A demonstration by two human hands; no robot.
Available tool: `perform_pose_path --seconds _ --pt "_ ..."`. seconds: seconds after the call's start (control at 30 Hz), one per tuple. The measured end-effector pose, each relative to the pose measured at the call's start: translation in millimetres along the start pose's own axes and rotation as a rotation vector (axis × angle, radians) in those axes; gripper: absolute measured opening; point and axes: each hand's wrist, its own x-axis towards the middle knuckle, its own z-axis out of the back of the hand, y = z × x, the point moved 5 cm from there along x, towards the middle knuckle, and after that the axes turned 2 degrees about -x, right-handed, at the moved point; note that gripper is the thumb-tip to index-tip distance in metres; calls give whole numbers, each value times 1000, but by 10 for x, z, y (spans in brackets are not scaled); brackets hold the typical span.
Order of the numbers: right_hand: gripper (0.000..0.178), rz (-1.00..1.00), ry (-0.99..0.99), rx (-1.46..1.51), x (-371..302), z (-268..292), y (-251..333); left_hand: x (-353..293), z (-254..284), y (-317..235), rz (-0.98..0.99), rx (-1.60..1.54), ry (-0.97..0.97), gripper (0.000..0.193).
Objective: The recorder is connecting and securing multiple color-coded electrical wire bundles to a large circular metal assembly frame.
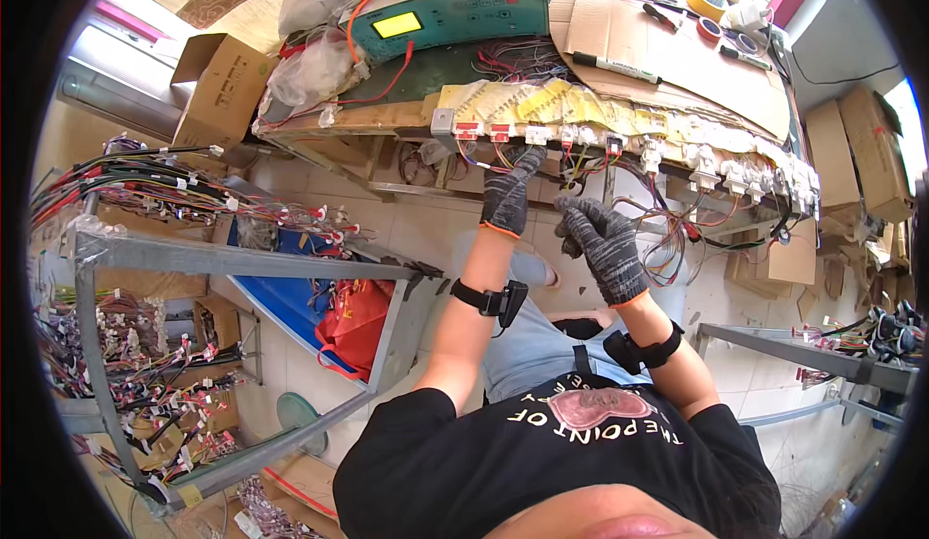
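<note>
White plastic connectors (535, 134) stand in a row along the front edge of the workbench (387, 118), below a crumpled yellow covering (547, 102), with coloured wires (668, 220) hanging from them in loops. The left hand (510, 191), in a dark grey knitted glove, reaches up to this row, its fingers narrow and close together, the tips at or just under the connectors; whether they grip one, I cannot tell. The right hand (602, 241), gloved alike, is near the hanging wires with its fingers bent inward — whether a wire is pinched between them is too small to tell.

At the person's left, a blue tray (281, 318) contains a red bag (356, 324), slumped against its right side, and some loose wiring (319, 297) near the bag. Beyond it, a cardboard box (224, 94) stands with a flap raised; its contents are hidden. A clear plastic bag (314, 76) lies crumpled on the bench, just beside a teal instrument (450, 21) with a lit yellow screen. To the right of the instrument, a cardboard sheet (619, 36) bears markers and rolls of tape. More cardboard boxes (869, 147) stand at the far right. A metal rack (242, 256) rises in the left foreground — bundles of wire harnesses (126, 181) lie beyond its top rail.
</note>
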Motion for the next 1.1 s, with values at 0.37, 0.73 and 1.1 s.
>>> perform_pose_path --seconds 0.37,0.73,1.1 --pt "24 23 -18 -15 6 70 -2 -82 -3 1 93 -26 -57 26" --pt "23 10 -36 29 -54 -6 -36 -77 -20 -82 -29 73 7 30" --pt "11 421 -212 -140 -317 295 245 -91 153 -510 -1071 1513 139 32"
